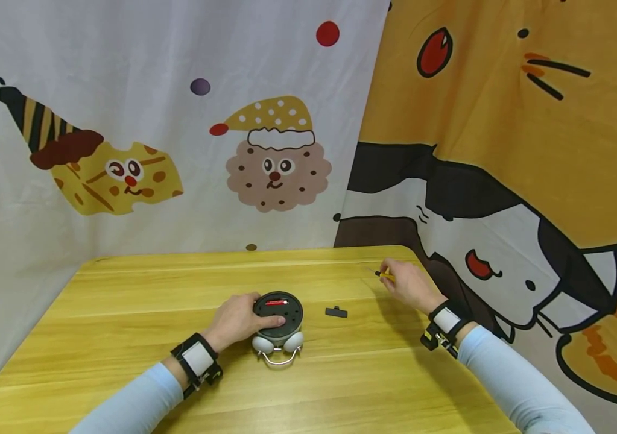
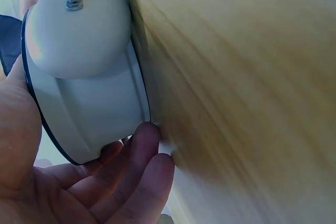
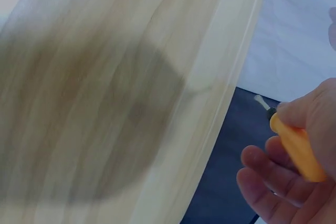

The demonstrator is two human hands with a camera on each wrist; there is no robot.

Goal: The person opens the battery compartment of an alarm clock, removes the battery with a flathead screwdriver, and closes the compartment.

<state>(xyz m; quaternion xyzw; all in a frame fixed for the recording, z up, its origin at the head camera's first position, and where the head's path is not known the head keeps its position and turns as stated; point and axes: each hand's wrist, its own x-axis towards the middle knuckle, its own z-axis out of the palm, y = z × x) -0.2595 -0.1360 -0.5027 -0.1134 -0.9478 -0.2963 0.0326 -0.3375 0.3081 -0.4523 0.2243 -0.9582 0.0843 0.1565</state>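
A twin-bell alarm clock point(image 1: 293, 306) lies on its face, its dark back up and its bells and wire handle toward me. A red battery point(image 1: 277, 302) shows in the uncovered slot of the back. My left hand point(image 1: 237, 319) grips the clock from the left, thumb across the back; in the left wrist view its fingers point(image 2: 144, 145) curl along the white casing point(image 2: 113, 108). Off to the right, my right hand point(image 1: 408, 286) holds a small screwdriver point(image 3: 296, 148) by its yellow handle, above the table. A small dark battery cover point(image 1: 336, 312) lies between the clock and that hand.
The wooden table point(image 1: 140, 313) ends at a back edge by a white printed curtain point(image 1: 151, 60). On the right, an orange curtain point(image 1: 482, 108) with a cat print hangs close beside the table's edge.
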